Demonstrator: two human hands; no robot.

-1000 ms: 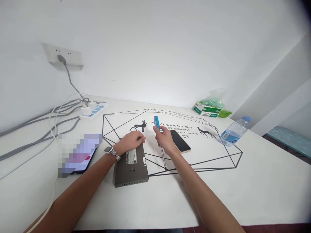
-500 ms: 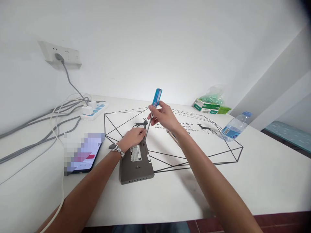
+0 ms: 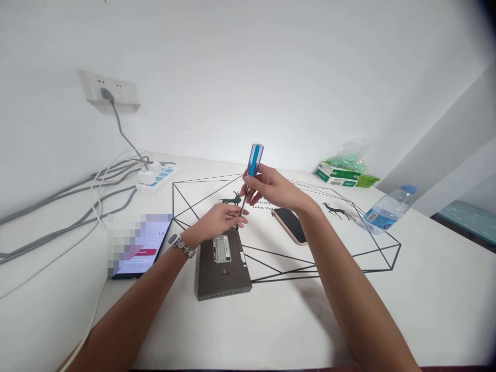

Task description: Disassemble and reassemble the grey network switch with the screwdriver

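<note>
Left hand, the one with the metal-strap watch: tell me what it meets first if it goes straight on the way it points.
The thin steel shaft of the blue-handled screwdriver held in the right hand. The left hand's fingertips seem to touch it, though depth is unclear.

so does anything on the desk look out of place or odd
The water bottle at the right of the desk is lying on its side rather than standing, though no spill shows. The screen of the phone on the left is partly pixelated, hiding what it shows. Nothing else stands out.
</note>
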